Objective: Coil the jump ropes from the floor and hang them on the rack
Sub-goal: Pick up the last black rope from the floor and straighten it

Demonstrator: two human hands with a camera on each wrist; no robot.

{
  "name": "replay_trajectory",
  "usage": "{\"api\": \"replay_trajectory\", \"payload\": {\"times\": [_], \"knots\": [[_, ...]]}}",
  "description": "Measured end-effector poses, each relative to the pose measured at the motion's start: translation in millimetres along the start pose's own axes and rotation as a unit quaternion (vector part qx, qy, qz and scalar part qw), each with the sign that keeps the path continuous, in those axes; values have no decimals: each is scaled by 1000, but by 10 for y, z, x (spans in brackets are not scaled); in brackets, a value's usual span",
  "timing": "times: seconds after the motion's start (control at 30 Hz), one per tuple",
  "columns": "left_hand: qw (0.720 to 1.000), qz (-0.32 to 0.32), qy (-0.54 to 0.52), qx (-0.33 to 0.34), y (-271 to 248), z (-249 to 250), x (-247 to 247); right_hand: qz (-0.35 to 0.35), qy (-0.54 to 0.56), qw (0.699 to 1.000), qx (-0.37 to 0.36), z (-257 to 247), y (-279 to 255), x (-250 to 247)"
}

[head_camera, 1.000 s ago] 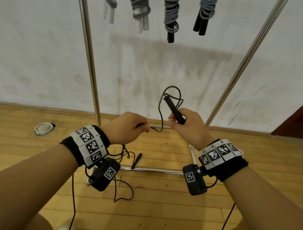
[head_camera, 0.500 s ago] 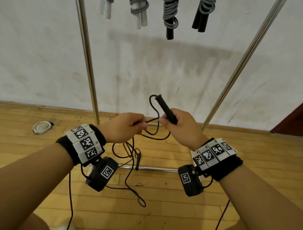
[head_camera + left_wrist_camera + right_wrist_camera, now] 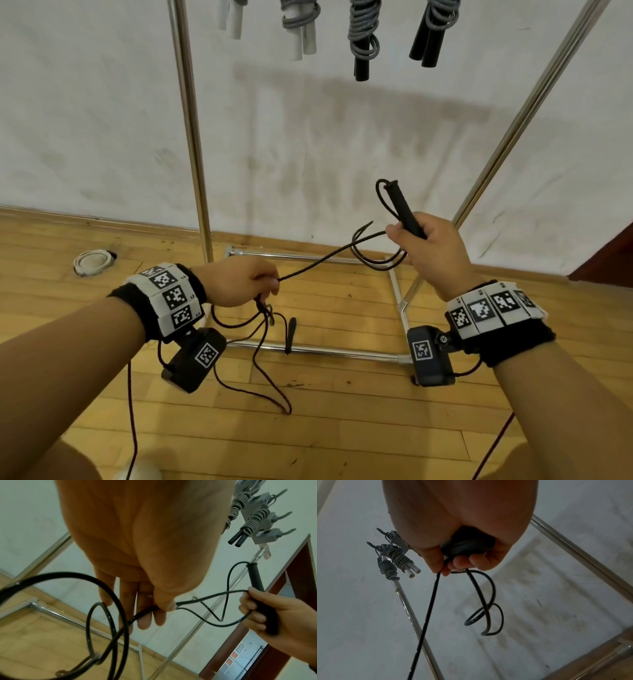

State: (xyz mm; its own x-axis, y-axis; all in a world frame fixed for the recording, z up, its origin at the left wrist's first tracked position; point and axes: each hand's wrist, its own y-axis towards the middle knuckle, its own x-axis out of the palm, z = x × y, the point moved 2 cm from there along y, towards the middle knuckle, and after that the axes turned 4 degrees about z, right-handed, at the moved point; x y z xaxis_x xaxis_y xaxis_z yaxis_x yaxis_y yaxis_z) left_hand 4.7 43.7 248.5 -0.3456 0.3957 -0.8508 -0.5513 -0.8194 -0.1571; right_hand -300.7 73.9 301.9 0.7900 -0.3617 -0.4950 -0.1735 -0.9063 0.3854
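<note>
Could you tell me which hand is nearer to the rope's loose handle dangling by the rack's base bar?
Left. The left hand pinches the cord just above the dangling handle; the right hand is farther off, up beside the rack's post.

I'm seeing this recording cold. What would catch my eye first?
The black jump rope stretched between both hands at centre: the right hand grips one handle upright with small loops beside it, while the left hand pinches the cord lower down. Above, coiled ropes already hang from the rack. A white coil lies on the floor at left.
</note>
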Motion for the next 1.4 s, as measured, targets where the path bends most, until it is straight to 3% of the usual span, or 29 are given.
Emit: {"api": "replay_trajectory", "payload": {"times": [0.17,0.23,0.3,0.43,0.6,0.7,0.8,0.97,1.1,1.23,1.4], "knots": [[991,133,-12,22,-38,47,-180,-70,-148,986,5,206,18,-50],[986,159,-34,32,-49,118,-224,-111,-217,970,-4,225,-23,-3],[985,162,-34,50,-49,200,-223,-101,-238,966,-21,188,-54,52],[985,150,-17,81,-24,393,-157,-75,-99,992,-29,-8,-135,231],[976,181,-38,115,0,605,-162,-145,-27,988,-39,-225,-317,559],[975,167,-86,120,-7,614,-167,-136,-29,987,-84,-282,-322,598],[976,157,-105,106,-17,558,-187,-160,-22,984,-73,-290,-309,591],[993,62,-68,78,-6,387,-88,-113,-8,991,-70,-312,-256,533],[993,57,-69,73,15,320,-47,-112,-20,990,-81,-346,-274,518],[996,23,-68,55,26,256,27,-59,7,995,-85,-358,-230,427],[997,46,-51,40,40,168,21,-33,-3,995,-90,-279,-166,300]]}}
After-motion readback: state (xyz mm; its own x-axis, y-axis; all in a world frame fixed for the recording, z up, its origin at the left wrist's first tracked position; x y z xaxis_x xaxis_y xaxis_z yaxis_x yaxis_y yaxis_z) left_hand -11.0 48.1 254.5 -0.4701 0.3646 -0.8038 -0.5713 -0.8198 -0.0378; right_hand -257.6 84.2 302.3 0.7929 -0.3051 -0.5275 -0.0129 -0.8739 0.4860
